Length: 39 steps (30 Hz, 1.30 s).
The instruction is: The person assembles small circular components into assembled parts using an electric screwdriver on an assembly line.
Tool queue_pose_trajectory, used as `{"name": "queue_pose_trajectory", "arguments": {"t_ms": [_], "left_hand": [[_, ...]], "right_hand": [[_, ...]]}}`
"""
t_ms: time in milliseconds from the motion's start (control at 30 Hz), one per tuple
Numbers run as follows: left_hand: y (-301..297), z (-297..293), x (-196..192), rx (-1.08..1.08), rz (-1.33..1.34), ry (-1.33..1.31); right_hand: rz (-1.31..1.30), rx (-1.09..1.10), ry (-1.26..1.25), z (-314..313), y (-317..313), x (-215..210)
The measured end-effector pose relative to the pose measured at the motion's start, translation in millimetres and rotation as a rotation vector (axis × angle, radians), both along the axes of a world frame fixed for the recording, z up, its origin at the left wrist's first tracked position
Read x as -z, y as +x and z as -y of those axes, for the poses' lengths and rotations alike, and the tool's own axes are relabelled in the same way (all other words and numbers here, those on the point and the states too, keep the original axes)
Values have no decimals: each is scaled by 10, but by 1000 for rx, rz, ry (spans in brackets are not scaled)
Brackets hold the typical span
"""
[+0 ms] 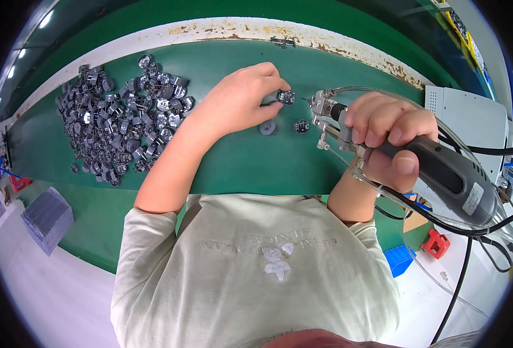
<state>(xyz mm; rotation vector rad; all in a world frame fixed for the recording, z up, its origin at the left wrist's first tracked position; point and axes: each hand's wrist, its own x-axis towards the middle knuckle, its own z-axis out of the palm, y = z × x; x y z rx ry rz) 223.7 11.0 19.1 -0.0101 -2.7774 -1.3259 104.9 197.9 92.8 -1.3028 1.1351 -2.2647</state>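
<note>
My left hand [248,95] pinches a small round black part [286,97] between thumb and fingers, its face with shiny metal details turned to the right. Wrapped round the dark grey body of an electric screwdriver [451,174] is my right hand [393,127]. The tool lies tilted, and its metal nose [325,106] points left, its thin tip a short gap away from the pinched part. Just below, two similar parts rest on the green table: a grey disc-like one [267,128] and one with its detailed face showing [302,126].
A large heap of small round black parts [108,124] spreads over the table's left side. A grey machine housing [468,110] stands at the right, with black cables and clear tubes running to the tool. Blue [400,260] and red bins [436,243] sit lower right.
</note>
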Motion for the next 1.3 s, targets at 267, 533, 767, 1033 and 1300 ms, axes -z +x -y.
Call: {"name": "queue_pose_trajectory", "arguments": {"t_ms": [267, 533, 767, 1033, 1300], "left_hand": [[-24, -27, 103, 20, -126, -44], [-10, -33, 93, 18, -129, -51], [-20, -29, 121, 14, -151, -73], [-43, -8, 148, 30, -140, -61], [-1, -53, 158, -7, -148, -47]], "right_hand": [[-119, 7, 40, 34, -17, 47], [-15, 16, 27, 70, 49, 45], [-57, -16, 66, 148, 27, 57], [-48, 67, 143, 339, 32, 125], [-105, 31, 37, 42, 170, -305]]}}
